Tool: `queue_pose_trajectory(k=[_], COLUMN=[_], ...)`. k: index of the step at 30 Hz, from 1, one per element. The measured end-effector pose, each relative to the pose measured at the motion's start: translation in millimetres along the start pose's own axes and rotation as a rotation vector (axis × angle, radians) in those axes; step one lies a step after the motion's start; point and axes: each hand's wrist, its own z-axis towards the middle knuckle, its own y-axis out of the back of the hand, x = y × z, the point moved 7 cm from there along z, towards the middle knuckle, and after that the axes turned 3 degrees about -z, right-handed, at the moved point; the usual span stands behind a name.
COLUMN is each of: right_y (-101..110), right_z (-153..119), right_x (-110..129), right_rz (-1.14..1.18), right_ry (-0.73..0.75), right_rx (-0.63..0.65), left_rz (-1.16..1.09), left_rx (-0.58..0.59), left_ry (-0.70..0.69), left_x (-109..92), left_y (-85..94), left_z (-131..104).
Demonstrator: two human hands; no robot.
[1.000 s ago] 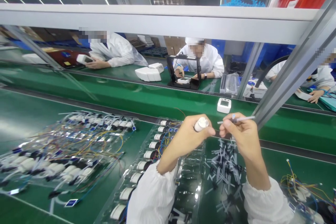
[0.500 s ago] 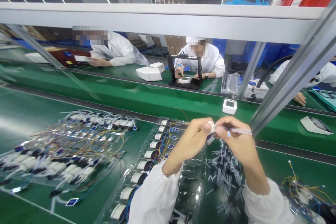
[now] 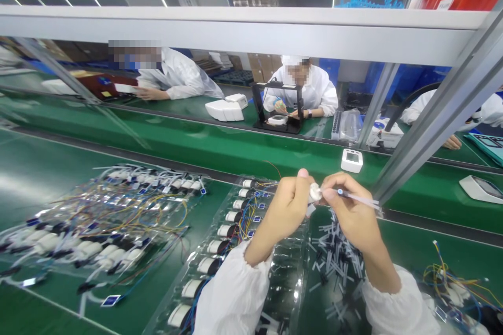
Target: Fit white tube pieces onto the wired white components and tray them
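My left hand (image 3: 288, 207) is closed around a small white motor-like part (image 3: 315, 192), with the thumb raised. Close by on the right, my right hand (image 3: 351, 212) pinches a thin translucent tube (image 3: 363, 200) by its left end, and the fingertips meet or nearly meet the white part. Whether tube and part are joined is too small to tell. Under both hands lies a loose pile of short tube pieces (image 3: 338, 251). A clear plastic tray (image 3: 288, 272) beside my left forearm carries a row of white and black cylinders (image 3: 218, 246) with coloured wires.
More wired cylinders (image 3: 84, 248) lie in trays at left. A wire bundle (image 3: 444, 269) sits at right. Beyond, white devices (image 3: 351, 160) stand on a green conveyor (image 3: 243, 154). A slanted metal post (image 3: 436, 94) rises close to my right hand. Co-workers sit opposite.
My left thumb has lifted, uncovering more of the white part. My right fingers have shifted their hold, turning the tube slightly. The devices on the conveyor have moved right.
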Motion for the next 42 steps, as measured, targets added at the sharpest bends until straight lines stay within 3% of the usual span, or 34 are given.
queue_pose_trajectory(k=[12,24,31,42], right_y=[-6,-3,-7,-7], right_z=[-4,-8,-8,-5], right_x=[8,7,8,10], right_rz=[-0.140,-0.273,-0.321,-0.306], right_ry=[0.168,0.246,0.267,0.274], right_rx=[-0.109,-0.256,-0.253,-0.215], left_rz=[0.101,0.356,0.480,0.484], left_rx=[-0.060,-0.010,0.034,0.092], left_ry=[-0.093,-0.026,0.036,0.044], left_x=[-6,-10,-4,-1], left_y=[-2.8,-4.0,3.7,3.8], left_z=[-1,1,2,3])
